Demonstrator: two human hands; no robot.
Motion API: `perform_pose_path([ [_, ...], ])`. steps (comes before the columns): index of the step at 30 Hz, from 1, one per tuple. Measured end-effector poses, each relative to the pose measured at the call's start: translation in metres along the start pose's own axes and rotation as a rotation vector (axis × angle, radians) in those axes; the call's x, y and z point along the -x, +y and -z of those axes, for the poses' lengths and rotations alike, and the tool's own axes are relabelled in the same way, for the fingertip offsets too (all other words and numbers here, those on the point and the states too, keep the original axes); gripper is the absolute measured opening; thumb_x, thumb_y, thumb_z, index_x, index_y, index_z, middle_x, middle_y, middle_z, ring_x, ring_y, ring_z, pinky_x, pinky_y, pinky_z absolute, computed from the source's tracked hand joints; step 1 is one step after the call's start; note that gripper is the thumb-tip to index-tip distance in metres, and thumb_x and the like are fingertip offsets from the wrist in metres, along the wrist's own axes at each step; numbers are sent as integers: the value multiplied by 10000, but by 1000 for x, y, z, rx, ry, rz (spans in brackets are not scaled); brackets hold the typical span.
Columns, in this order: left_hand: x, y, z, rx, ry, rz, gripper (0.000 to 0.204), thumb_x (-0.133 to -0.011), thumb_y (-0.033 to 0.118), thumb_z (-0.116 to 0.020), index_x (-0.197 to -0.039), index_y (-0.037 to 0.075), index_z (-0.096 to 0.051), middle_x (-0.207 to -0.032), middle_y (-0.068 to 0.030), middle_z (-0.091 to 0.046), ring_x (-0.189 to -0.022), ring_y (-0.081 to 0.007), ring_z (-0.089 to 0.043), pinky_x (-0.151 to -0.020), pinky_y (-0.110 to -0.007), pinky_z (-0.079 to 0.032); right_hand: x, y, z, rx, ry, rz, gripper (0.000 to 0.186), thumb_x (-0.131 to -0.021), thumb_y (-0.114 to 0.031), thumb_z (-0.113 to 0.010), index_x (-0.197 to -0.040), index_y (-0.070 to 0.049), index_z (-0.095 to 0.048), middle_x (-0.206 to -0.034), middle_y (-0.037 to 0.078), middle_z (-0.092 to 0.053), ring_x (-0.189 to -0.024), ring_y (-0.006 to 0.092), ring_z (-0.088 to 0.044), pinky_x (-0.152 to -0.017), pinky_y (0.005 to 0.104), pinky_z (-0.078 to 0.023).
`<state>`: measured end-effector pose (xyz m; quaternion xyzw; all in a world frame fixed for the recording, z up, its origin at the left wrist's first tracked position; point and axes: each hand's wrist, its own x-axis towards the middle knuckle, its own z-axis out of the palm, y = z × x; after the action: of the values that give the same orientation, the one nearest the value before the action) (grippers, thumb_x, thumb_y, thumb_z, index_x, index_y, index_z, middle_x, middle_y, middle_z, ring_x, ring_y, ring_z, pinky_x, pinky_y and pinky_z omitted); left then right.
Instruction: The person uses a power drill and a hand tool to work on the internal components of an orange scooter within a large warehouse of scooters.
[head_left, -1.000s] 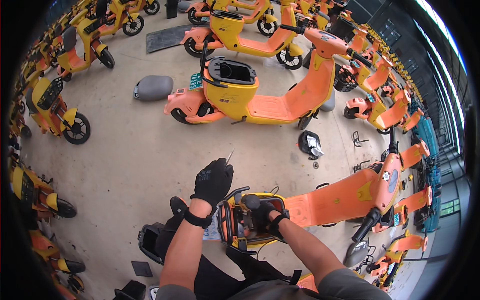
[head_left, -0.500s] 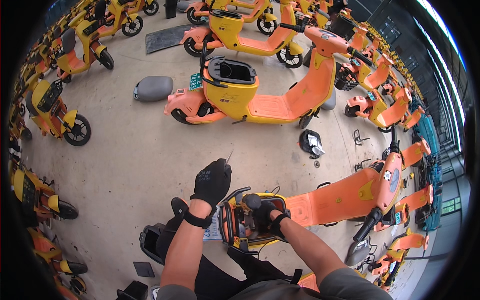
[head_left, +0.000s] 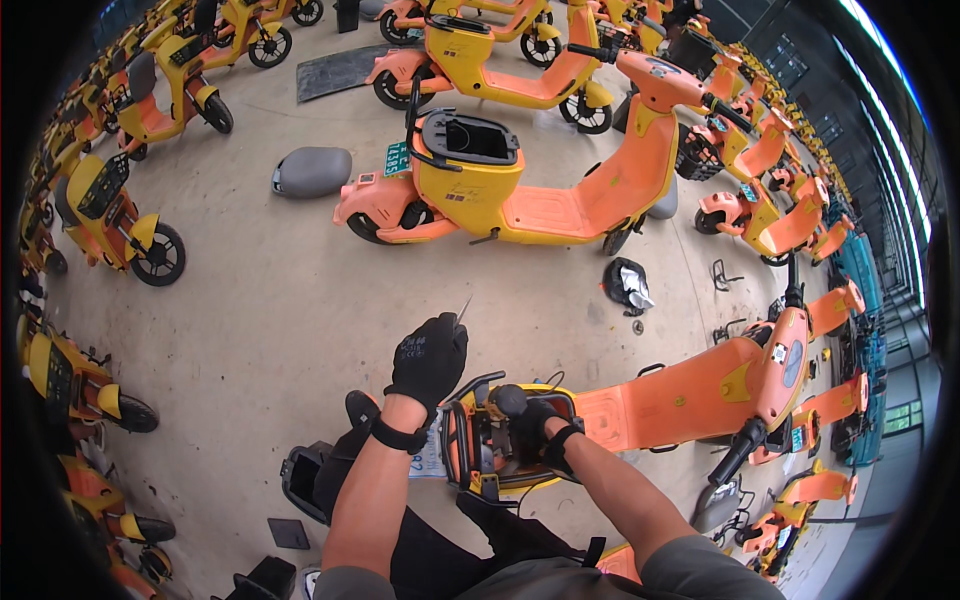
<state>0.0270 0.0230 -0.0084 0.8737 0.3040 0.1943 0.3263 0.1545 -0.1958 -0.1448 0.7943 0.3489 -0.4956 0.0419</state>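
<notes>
a: where's the near scooter (head_left: 650,405)?
b: near right, its rear bay (head_left: 453,450) uncovered; the right hand (head_left: 535,430) is inside, at a dark round-ended object (head_left: 508,402), grip too hidden to tell.
a: the left hand (head_left: 430,355)?
b: farther left, gloved fingers pinching a thin metal tool (head_left: 464,310).
a: and beyond?
b: 1 grey seat (head_left: 313,172) lies far left, beside 1 yellow-and-orange scooter (head_left: 470,188).

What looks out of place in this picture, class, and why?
A grey seat lies on the floor near the rear of a yellow-and-orange scooter whose top is open; a seat would normally sit on top. A crumpled black-and-silver bundle also looks odd, lying loose there.
</notes>
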Motion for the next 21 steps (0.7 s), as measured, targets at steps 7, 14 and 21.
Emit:
perform_pose_path([
  [7,-1,-1,-2,-37,-23,-12,155,-872,206,-535,-909,57,-552,-773,-181,-622,-722,-378,-611,-633,-476,-485,10,-8,5,7,-12,-16,286,-755,-218,-647,-1032,-145,-649,-1003,118,-663,-922,259,-624,-812,318,-492],
  [14,1,-2,2,-33,-59,31,156,-854,196,-541,-888,49,-580,-790,-197,-624,-758,-397,-602,-655,-472,-484,23,-21,8,-148,-8,-80,230,-799,-181,-623,-1021,-126,-651,-971,97,-669,-855,219,-616,-753,315,-490],
  [21,1,0,-2,-26,-34,0,168,-852,180,-539,-937,40,-577,-798,-198,-629,-754,-384,-613,-658,-469,-490,32,-25,19,-233,11,-88,193,-763,-143,-682,-945,-82,-662,-889,95,-674,-781,194,-607,-680,326,-498],
])
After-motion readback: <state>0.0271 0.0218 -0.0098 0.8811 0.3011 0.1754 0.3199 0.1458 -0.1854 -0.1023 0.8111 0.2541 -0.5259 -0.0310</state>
